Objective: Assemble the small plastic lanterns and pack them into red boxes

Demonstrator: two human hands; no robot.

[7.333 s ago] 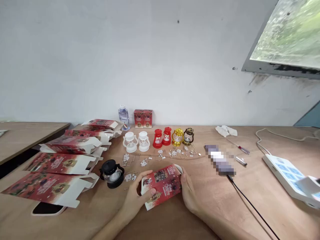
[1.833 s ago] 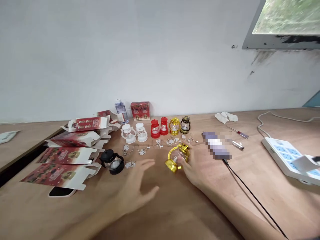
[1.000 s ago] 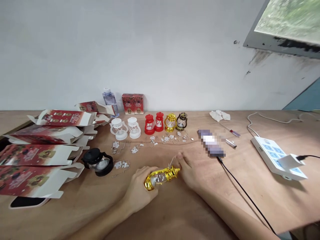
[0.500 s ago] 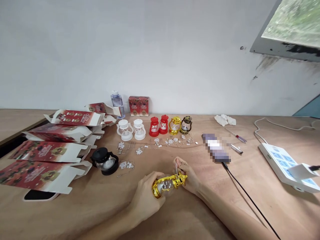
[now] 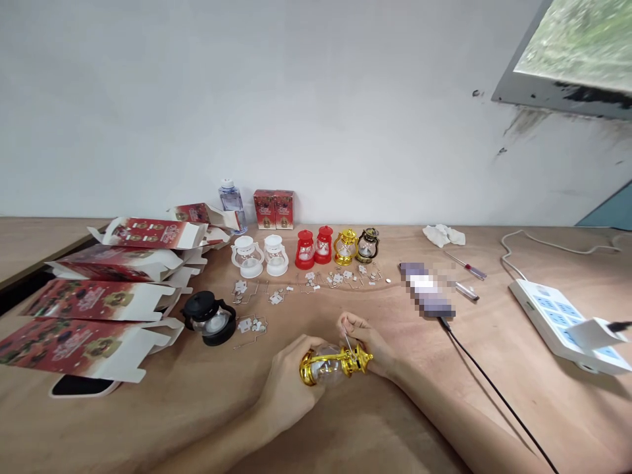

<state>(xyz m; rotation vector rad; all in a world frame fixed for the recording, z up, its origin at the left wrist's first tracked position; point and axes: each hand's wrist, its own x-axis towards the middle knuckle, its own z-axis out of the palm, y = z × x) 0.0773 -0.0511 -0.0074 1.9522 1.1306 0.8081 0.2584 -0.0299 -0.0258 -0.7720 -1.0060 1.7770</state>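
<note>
A small gold toy lantern (image 5: 332, 366) lies on its side just above the wooden table (image 5: 345, 434), held between both hands. My left hand (image 5: 290, 385) is closed around its base end. My right hand (image 5: 368, 339) sits at its top end, with thumb and finger pinched on the thin wire handle (image 5: 347, 343). A black lantern (image 5: 210, 318) lies on its side to the left, and small wire-and-tag parts (image 5: 250, 325) lie beside it.
A row of white, red, gold and dark lanterns (image 5: 306, 250) stands further back, with loose tags in front. Opened red boxes (image 5: 93, 303) pile up at the left. A phone with cable (image 5: 425, 295), a screwdriver (image 5: 466, 264) and a white power strip (image 5: 567, 324) lie at the right.
The red box held earlier is gone. My right hand picked up a gold lantern, both hands brought it nearer, and the right fingers now pinch its wire handle.
</note>
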